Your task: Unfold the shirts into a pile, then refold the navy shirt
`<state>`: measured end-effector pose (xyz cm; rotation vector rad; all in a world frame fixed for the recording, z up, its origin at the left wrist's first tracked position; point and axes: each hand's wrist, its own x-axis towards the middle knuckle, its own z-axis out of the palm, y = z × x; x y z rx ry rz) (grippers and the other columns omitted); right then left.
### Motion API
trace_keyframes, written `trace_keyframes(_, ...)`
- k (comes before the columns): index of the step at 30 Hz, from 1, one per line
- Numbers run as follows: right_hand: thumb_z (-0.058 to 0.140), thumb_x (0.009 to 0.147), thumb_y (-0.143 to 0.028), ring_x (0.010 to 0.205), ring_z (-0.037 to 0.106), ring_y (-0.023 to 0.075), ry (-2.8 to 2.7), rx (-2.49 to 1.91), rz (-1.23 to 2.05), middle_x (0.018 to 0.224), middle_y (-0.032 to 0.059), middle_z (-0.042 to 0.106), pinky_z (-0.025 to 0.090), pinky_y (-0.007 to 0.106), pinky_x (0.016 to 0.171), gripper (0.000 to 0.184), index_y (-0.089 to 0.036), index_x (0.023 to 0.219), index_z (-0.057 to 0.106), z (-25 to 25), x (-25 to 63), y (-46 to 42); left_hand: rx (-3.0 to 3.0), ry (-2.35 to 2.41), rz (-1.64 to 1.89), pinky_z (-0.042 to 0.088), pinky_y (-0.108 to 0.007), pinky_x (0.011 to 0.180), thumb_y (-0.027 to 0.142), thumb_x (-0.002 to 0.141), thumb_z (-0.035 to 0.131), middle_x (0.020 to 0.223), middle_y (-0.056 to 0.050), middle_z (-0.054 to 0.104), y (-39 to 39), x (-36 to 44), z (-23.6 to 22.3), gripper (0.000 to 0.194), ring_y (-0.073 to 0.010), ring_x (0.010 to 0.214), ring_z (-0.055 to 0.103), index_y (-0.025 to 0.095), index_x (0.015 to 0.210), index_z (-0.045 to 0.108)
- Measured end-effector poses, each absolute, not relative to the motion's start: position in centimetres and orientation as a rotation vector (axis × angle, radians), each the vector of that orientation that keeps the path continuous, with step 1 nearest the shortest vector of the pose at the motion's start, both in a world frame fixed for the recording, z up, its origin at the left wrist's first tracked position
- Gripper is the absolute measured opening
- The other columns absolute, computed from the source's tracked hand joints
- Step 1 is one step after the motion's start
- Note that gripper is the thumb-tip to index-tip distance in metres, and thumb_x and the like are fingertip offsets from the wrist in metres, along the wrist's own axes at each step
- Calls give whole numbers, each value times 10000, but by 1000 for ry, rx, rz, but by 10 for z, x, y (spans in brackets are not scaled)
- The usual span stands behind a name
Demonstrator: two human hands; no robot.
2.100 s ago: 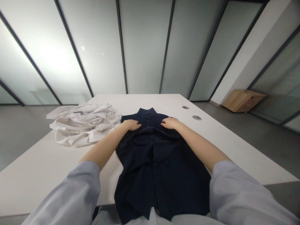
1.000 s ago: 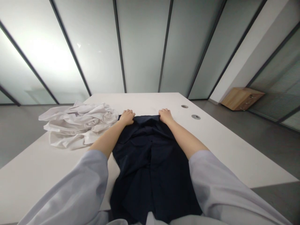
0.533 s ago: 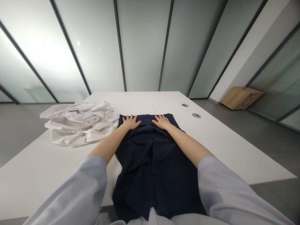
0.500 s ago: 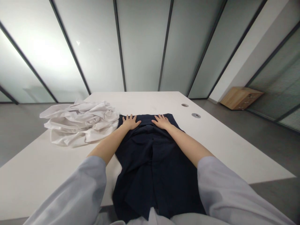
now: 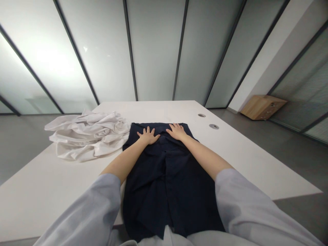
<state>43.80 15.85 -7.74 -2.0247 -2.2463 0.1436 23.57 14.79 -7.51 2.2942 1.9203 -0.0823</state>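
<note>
A dark navy garment [image 5: 153,184] lies spread on the white table [image 5: 243,164], its near end hanging over the front edge toward my body. A placket-like strip runs down its middle, and wrinkles cross its upper left part. My left hand [image 5: 149,136] rests on the far part of the cloth with fingers spread. To the right of it, my right hand [image 5: 176,131] lies flat near the far edge, fingers stretched out. Neither hand grips anything. Whether the garment is a shirt or something else I cannot tell.
A crumpled heap of white cloth [image 5: 89,136] lies at the table's left side. Two round cable holes [image 5: 214,126] are set into the tabletop at right. Behind stands a frosted glass partition [image 5: 156,51]. A wooden cabinet [image 5: 262,107] is on the floor at far right.
My left hand has slid right and slightly nearer over the navy cloth. The garment's left edge now bulges outward more evenly. My right hand has barely moved.
</note>
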Motion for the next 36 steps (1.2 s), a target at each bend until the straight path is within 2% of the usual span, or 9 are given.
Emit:
trace_keyframes(3,133,897,-725,1424,188,368,-2202,-2092,261,1567,137,252,112,576,1116,802,-234,1507,305,-74,426,145,2352,1897,-31,178,-720,1042,732,860,167,1611,-113,121,164,228,-77,805,-419,1437,155,290,1530,228)
trace_keyframes(7,142,858,-779,1432,107,423,-2159,-2230,429,1599,133,143,73,666,1081,859,-257,1535,229,-78,413,140,2416,1921,58,203,-649,1079,685,887,206,1598,-137,172,167,225,-74,770,-384,1429,205,245,1515,272)
trace_keyframes(10,166,878,-748,1441,63,415,-2168,-2218,374,1609,125,93,54,647,1095,830,-253,1544,197,-82,414,152,2492,1973,121,214,-614,1090,644,902,244,1553,-169,287,156,228,-70,737,-382,1391,284,192,1472,361)
trace_keyframes(13,195,913,-688,1445,93,391,-2192,-2177,314,1605,127,120,70,587,1122,773,-238,1541,210,-83,421,170,2402,2011,22,231,-677,1043,686,876,239,1503,-190,372,142,235,-69,770,-427,1350,329,188,1429,436)
trace_keyframes(19,215,950,-608,1442,155,346,-2233,-2121,171,1585,145,196,91,514,1138,709,-200,1528,247,-78,425,180,2257,2019,-63,203,-727,1025,769,821,191,1589,-166,186,146,237,-78,892,-456,1420,165,217,1516,285)
trace_keyframes(25,262,899,-691,1440,116,392,-2211,-2132,289,1597,138,150,87,595,1112,779,-234,1529,240,-77,418,156,2402,1914,-9,180,-645,1086,747,845,189,1592,-148,192,179,224,-79,850,-401,1435,172,229,1511,290)
trace_keyframes(31,214,881,-735,1445,50,406,-2188,-2203,333,1608,130,92,21,636,1100,815,-250,1536,222,-90,426,157,2537,2030,91,265,-545,1072,655,891,268,1420,-191,472,158,226,-70,707,-374,1304,400,168,1329,535)
trace_keyframes(33,208,902,-698,1448,58,394,-2207,-2176,284,1607,126,106,26,624,1107,774,-251,1533,230,-90,430,166,2480,2057,43,310,-551,1036,661,884,278,1401,-199,488,145,227,-70,716,-387,1283,417,163,1335,525)
trace_keyframes(36,221,931,-629,1447,95,381,-2229,-2143,255,1602,126,139,55,604,1117,711,-238,1525,261,-86,434,179,2359,2047,-55,307,-610,1024,695,870,243,1492,-203,381,135,225,-75,791,-418,1344,341,169,1435,416)
